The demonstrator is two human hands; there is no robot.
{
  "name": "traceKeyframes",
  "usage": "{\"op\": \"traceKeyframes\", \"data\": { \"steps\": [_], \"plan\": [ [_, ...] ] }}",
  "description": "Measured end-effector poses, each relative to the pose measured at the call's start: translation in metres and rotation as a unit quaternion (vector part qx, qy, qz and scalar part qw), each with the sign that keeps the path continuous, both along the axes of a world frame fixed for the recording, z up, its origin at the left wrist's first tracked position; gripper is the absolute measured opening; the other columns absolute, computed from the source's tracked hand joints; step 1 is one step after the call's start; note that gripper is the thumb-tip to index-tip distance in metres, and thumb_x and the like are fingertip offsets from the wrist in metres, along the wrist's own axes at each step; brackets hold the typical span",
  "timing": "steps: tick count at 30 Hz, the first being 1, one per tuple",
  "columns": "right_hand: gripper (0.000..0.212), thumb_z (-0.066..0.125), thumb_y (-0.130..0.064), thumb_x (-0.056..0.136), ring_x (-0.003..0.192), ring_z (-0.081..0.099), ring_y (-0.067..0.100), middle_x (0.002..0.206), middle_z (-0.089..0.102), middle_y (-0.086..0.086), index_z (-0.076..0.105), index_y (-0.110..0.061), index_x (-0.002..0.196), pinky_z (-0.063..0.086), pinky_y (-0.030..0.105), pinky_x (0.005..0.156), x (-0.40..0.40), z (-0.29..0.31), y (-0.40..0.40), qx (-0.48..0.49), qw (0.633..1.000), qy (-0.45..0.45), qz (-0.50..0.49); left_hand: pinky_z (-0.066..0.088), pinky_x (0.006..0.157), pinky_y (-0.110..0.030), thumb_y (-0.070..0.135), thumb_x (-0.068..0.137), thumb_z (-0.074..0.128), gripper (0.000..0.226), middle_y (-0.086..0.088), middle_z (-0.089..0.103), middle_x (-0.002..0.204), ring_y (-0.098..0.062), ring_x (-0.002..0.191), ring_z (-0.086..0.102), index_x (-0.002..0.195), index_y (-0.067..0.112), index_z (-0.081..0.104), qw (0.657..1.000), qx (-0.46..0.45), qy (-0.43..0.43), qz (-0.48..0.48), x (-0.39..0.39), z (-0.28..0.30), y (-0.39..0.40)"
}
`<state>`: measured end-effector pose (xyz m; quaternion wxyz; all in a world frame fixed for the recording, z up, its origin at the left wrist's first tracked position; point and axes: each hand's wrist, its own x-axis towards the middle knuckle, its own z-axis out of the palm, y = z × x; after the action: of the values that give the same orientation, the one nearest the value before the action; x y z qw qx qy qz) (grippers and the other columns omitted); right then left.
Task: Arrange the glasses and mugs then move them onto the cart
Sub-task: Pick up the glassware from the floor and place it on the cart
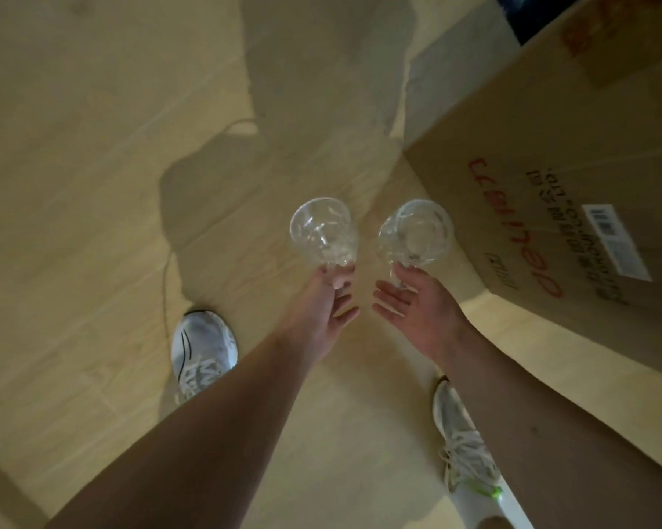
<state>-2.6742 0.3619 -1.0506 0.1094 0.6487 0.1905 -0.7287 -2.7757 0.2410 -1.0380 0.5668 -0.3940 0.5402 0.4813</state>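
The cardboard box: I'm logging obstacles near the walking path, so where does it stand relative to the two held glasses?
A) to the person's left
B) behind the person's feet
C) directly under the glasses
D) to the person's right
D: the cardboard box fills the right side, just beyond the glass held by the right hand.

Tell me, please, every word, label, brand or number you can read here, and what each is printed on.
"deli": large red brand word, seen upside down, on the cardboard box.
Black text lines beside it on the box: too blurred to read.
White barcode label on the box: too small to read.
Red print at the box's top edge: cut off and blurred, unreadable.
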Motion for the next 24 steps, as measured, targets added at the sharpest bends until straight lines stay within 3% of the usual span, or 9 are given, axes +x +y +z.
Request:
{"op": "traceKeyframes", "data": {
  "steps": [3, 7, 12, 16, 18, 20, 22, 24],
  "plan": [
    [0.027, 0.074, -0.028, 0.090, 0.090, 0.063, 0.028, 0.098, 0.064, 0.018, 0.061, -0.016, 0.110, 0.054, 0.042, 0.094, -0.005, 0.039, 0.007, -0.015, 0.999, -0.035, 0.028, 0.056, 0.090, -0.042, 0.022, 0.088, 0.075, 0.029, -0.021, 0.054, 0.120, -0.029, 0.115, 0.059, 0.110, 0.011, 0.061, 0.998, -0.043, -0.048, 0.015, -0.018, 0.035, -0.006],
    [0.022, 0.070, -0.032, 0.094, 0.073, 0.056, 0.020, 0.083, 0.060, 0.012, 0.058, -0.016, 0.104, 0.051, 0.040, 0.080, -0.015, 0.117, 0.004, -0.014, 0.991, -0.064, 0.116, 0.055, 0.077, -0.041, 0.022, 0.089, 0.074, 0.019, -0.016, 0.050, 0.111, -0.025, 0.109, 0.058, 0.096, 0.010, 0.060, 0.996, -0.071, -0.054, -0.016, -0.037, 0.112, -0.018],
    [0.027, 0.068, -0.036, 0.094, 0.067, 0.051, 0.016, 0.079, 0.054, 0.007, 0.059, -0.016, 0.109, 0.053, 0.037, 0.069, -0.060, 0.234, 0.007, 0.025, 0.985, -0.049, 0.165, 0.054, 0.096, -0.044, 0.022, 0.090, 0.072, 0.019, -0.019, 0.052, 0.115, -0.028, 0.103, 0.058, 0.094, 0.011, 0.058, 0.999, -0.048, -0.002, -0.008, -0.103, 0.239, -0.025],
    [0.025, 0.064, -0.043, 0.096, 0.060, 0.041, 0.013, 0.070, 0.043, 0.001, 0.059, -0.018, 0.101, 0.049, 0.035, 0.060, -0.127, 0.351, 0.010, 0.084, 0.977, 0.003, 0.198, 0.057, 0.090, -0.042, 0.026, 0.091, 0.073, 0.024, -0.022, 0.051, 0.119, -0.029, 0.099, 0.059, 0.094, 0.008, 0.057, 0.997, -0.016, 0.072, -0.019, -0.175, 0.357, -0.028],
    [0.029, 0.058, -0.048, 0.099, 0.056, 0.036, 0.012, 0.064, 0.037, -0.002, 0.057, -0.019, 0.095, 0.049, 0.033, 0.058, -0.165, 0.420, 0.010, 0.114, 0.968, 0.043, 0.219, 0.056, 0.097, -0.044, 0.028, 0.093, 0.070, 0.023, -0.020, 0.052, 0.114, -0.027, 0.094, 0.058, 0.091, 0.010, 0.055, 0.993, -0.003, 0.117, -0.021, -0.208, 0.427, -0.032],
    [0.036, 0.052, -0.051, 0.100, 0.055, 0.035, 0.012, 0.061, 0.037, -0.003, 0.057, -0.016, 0.101, 0.051, 0.034, 0.062, -0.201, 0.491, 0.010, 0.140, 0.955, 0.082, 0.248, 0.054, 0.101, -0.047, 0.027, 0.094, 0.068, 0.022, -0.020, 0.052, 0.112, -0.027, 0.090, 0.058, 0.089, 0.010, 0.055, 0.985, 0.006, 0.171, -0.019, -0.238, 0.495, -0.038],
    [0.041, 0.050, -0.052, 0.101, 0.055, 0.037, 0.013, 0.061, 0.039, -0.003, 0.058, -0.012, 0.105, 0.053, 0.035, 0.064, -0.232, 0.561, 0.004, 0.177, 0.941, 0.115, 0.266, 0.056, 0.094, -0.048, 0.028, 0.096, 0.066, 0.022, -0.017, 0.051, 0.113, -0.026, 0.085, 0.058, 0.088, 0.011, 0.055, 0.974, 0.025, 0.225, -0.011, -0.267, 0.563, -0.048],
    [0.039, 0.050, -0.052, 0.102, 0.053, 0.035, 0.014, 0.061, 0.039, -0.001, 0.055, -0.013, 0.097, 0.051, 0.034, 0.058, -0.258, 0.624, -0.007, 0.209, 0.930, 0.154, 0.259, 0.054, 0.091, -0.048, 0.027, 0.099, 0.062, 0.019, -0.014, 0.050, 0.113, -0.027, 0.084, 0.055, 0.089, 0.013, 0.054, 0.960, 0.050, 0.276, 0.014, -0.290, 0.627, -0.062]
  ]
}}
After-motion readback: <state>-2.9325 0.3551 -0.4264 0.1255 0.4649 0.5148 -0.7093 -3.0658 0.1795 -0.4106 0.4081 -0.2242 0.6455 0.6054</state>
